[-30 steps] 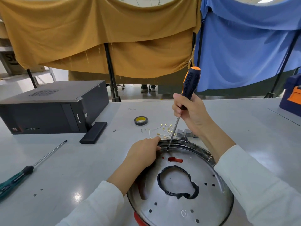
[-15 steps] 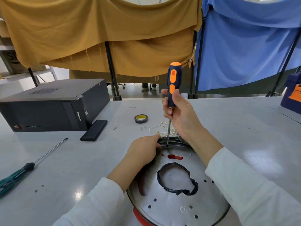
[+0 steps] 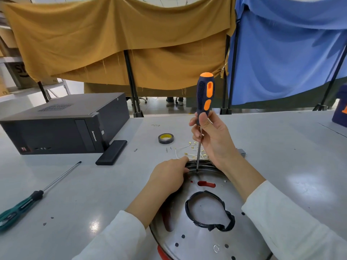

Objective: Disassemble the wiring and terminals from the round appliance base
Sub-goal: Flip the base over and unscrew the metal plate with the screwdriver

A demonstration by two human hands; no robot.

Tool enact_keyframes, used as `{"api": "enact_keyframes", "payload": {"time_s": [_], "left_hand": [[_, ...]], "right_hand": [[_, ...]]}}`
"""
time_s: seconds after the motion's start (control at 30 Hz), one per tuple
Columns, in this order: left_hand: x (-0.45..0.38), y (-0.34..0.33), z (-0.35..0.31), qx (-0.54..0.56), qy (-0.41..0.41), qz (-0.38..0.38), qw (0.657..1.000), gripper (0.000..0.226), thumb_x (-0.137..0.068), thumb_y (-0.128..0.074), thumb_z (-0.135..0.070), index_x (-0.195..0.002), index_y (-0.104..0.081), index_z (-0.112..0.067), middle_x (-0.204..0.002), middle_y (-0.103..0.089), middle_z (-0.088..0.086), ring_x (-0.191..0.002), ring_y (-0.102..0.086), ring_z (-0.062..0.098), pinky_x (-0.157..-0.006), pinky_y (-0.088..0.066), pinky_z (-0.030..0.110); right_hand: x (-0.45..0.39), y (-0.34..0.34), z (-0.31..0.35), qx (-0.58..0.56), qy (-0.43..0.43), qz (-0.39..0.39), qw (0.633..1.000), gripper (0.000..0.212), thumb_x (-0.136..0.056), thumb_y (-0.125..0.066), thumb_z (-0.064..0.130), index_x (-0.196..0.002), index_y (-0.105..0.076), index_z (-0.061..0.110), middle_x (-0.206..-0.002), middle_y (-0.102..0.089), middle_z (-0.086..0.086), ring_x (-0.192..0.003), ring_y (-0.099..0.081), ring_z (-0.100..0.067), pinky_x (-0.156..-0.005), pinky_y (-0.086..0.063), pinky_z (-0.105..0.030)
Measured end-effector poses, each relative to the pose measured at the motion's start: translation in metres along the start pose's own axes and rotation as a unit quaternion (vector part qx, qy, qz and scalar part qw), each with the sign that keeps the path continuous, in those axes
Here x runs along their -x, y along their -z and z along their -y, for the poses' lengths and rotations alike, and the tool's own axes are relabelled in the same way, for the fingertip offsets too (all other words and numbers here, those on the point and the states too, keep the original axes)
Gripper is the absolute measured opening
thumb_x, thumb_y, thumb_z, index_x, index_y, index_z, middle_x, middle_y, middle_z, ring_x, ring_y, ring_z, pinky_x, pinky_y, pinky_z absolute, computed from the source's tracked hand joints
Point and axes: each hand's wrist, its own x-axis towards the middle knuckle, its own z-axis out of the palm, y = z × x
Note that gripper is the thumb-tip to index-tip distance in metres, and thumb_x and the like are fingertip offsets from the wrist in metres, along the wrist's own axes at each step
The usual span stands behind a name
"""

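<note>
The round metal appliance base lies on the table in front of me, with a loop of black taped wire on its plate. My left hand grips the base's far-left rim, fingers curled over it. My right hand holds an orange-and-navy screwdriver upright near the bottom of its handle. The shaft's tip stands at the base's far rim. Loose white wires with brass terminals lie just beyond the rim.
A green-handled screwdriver lies at the left. A black computer case and a flat black box stand at the back left. A tape roll and small screws lie past the base. A grey block peeks out behind my right wrist.
The screwdriver has swung from leaning right to standing upright, with its tip staying at the far rim. My right hand shifted left with it. My left hand stayed on the rim.
</note>
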Motion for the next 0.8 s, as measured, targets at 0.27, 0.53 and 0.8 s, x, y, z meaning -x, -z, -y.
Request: {"api": "enact_keyframes", "payload": {"time_s": [0.27, 0.53, 0.8], "left_hand": [[-0.0005, -0.0006, 0.0004, -0.009, -0.007, -0.009, 1.000, 0.012, -0.099, -0.040, -0.028, -0.104, -0.045, -0.017, -0.101, -0.065, 0.010, -0.090, -0.059, 0.032, -0.064, -0.038, 0.034], [-0.0010, -0.0011, 0.0006, -0.014, -0.007, -0.013, 1.000, 0.018, -0.100, -0.039, -0.031, -0.107, -0.046, -0.017, -0.100, -0.064, 0.009, -0.089, -0.059, 0.031, -0.064, -0.039, 0.034], [-0.0001, 0.0011, -0.0006, -0.011, -0.001, -0.005, 1.000, 0.017, -0.100, -0.038, -0.031, -0.108, -0.046, -0.017, -0.102, -0.064, 0.009, -0.091, -0.059, 0.031, -0.065, -0.039, 0.033]], "right_hand": [[0.0029, -0.0038, -0.0020, 0.015, -0.047, 0.037, 0.998, 0.038, -0.091, -0.048, 0.043, -0.108, -0.050, 0.010, -0.066, -0.039, 0.003, -0.056, -0.025, -0.010, -0.055, -0.024, -0.024], [0.0035, -0.0020, -0.0028, -0.012, -0.036, 0.028, 0.999, 0.023, -0.089, -0.047, 0.033, -0.098, -0.053, 0.013, -0.064, -0.038, 0.002, -0.055, -0.027, -0.010, -0.055, -0.026, -0.023], [0.0038, -0.0027, -0.0027, 0.006, -0.050, 0.041, 0.998, 0.033, -0.085, -0.053, 0.040, -0.107, -0.050, 0.015, -0.063, -0.033, 0.006, -0.055, -0.025, -0.008, -0.053, -0.025, -0.020]]}}
